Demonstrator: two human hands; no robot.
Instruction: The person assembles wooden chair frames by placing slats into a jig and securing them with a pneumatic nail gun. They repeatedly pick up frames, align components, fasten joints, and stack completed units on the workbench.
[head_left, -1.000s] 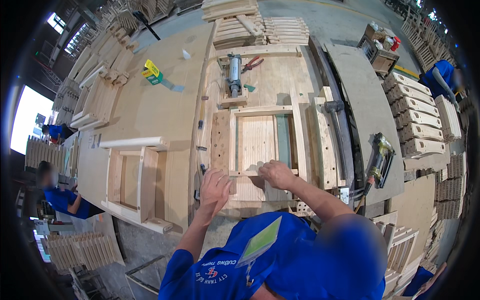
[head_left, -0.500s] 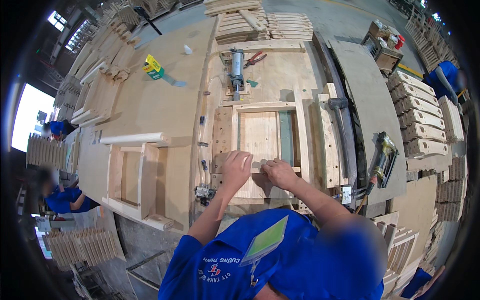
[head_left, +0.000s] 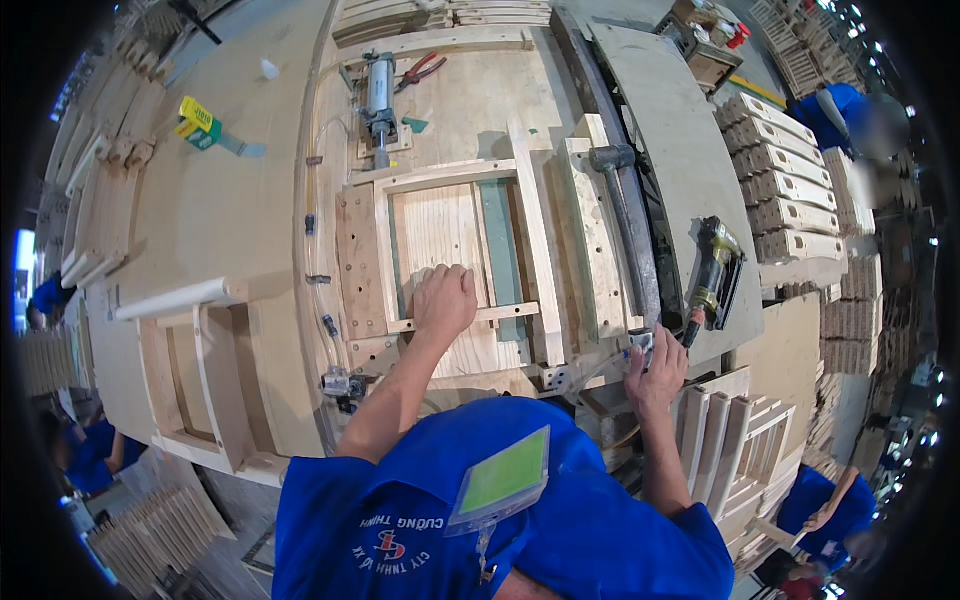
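A rectangular wooden frame point(head_left: 447, 174) lies in a wooden jig, with a flat board inside it. My left hand point(head_left: 446, 300) is closed over the thin near rail point(head_left: 508, 313) of this frame, fingers curled down and their tips hidden. Off to the right, my right hand point(head_left: 657, 374) has its fingers and thumb bent around a small metal valve point(head_left: 641, 343) at the jig's near right corner; the hand partly covers it. Beyond the frame, a pneumatic cylinder point(head_left: 380, 95) points its rod toward the far rail.
A hammer point(head_left: 620, 185) lies along the jig's right side, with a nail gun point(head_left: 716, 270) farther right. Red pliers point(head_left: 420, 73) rest beside the cylinder. An assembled wooden frame point(head_left: 200, 375) and a yellow-green box point(head_left: 198, 122) are at left. Slats are stacked at right; other people work nearby.
My right hand has left the near rail and moved right to the valve. My left hand remains at the rail, now closed over it. The whole view has shifted.
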